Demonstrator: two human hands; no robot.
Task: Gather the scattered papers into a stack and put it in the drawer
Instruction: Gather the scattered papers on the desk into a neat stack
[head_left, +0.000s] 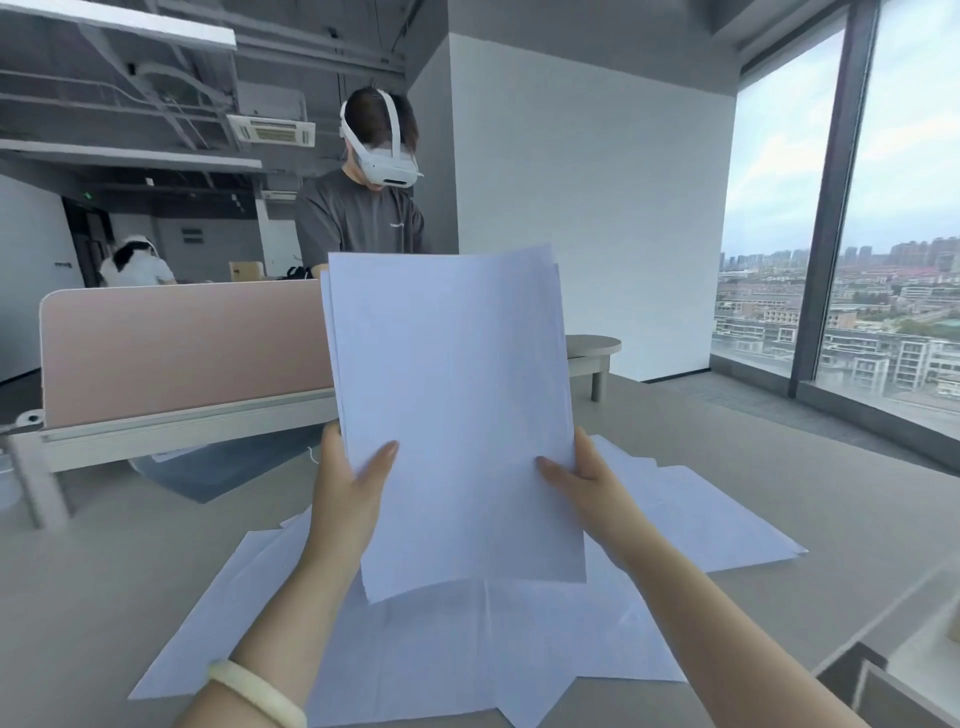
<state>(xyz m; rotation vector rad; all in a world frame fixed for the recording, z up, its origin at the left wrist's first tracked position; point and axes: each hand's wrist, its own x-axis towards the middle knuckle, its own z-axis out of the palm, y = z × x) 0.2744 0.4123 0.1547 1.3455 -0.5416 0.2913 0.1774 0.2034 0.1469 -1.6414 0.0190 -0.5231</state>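
Observation:
I hold a stack of white papers (452, 395) upright above the desk. My left hand (348, 488) grips its lower left edge, thumb on the front sheet. My right hand (582, 480) grips the lower right edge the same way. The sheets in the stack are slightly uneven at the top and left edges. Several loose white sheets (467, 639) lie spread over the grey desk (779, 467) under the stack, fanning out left and right. The drawer is not clearly in view.
A pink desk divider (176, 348) stands at the far left edge. Behind it a person in a white headset (384, 156) stands, and another person sits further back. A round stool (592, 348) and a large window are to the right.

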